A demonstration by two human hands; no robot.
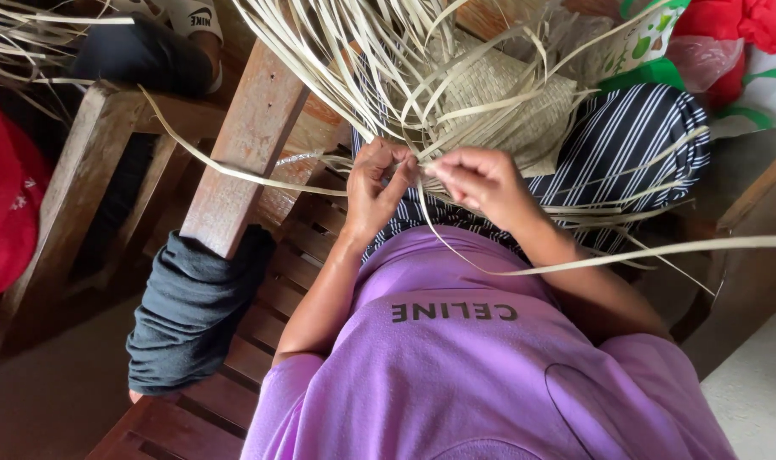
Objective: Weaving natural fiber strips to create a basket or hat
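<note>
Your left hand [372,189] and right hand [483,183] meet close together, fingers pinched, elbows bent, both bare forearms angling inward.

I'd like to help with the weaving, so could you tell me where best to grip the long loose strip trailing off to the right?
Probably pinch the strip mid-length across its flat faces, from above: it is thin, flat, lies free there, and clear of both hands and the woven piece.
</note>
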